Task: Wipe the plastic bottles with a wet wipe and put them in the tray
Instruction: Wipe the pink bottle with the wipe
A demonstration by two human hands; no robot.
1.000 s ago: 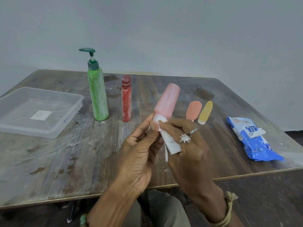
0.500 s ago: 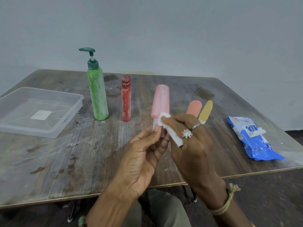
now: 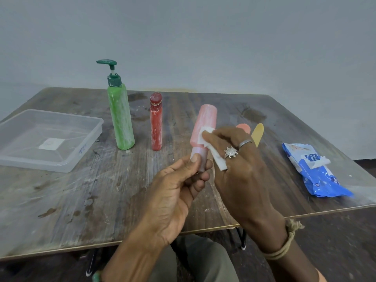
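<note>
Tray (image 3: 95, 129) at far left holds no bottle, same as one second back. The green pump bottle (image 3: 121, 117) and the red bottle (image 3: 156, 123) stand upright beside it, unmoved and streaked white, so probably not yet wiped. The pink bottle (image 3: 204, 125) is held off the tabletop (image 3: 81, 200) in the middle, bottom end up and leaning right. It has swung from a lean to near upright and back to a lean. Left grip (image 3: 175, 192) pinches the pale cap end between thumb and fingers, as before. The wet wipe (image 3: 215, 157), clenched in the right grip (image 3: 240, 171), has climbed from the cap end to the pink body, where the fingertips press it against the bottle's right side. Judgement: first bottle is mid-wipe and its upper part still has to be covered; nothing is ready for the tray. An orange bottle (image 3: 244, 128) and a yellow bottle (image 3: 258, 133) lie partly hidden behind the right grip, unchanged. A blue wipes pack (image 3: 315, 171) lies near the right edge with its flap lifted. Surface: dark wood-grain tabletop, worn, with pale smears and dark spots. Room: a plain grey wall (image 3: 203, 47) behind the tabletop, dark floor lower right.
</note>
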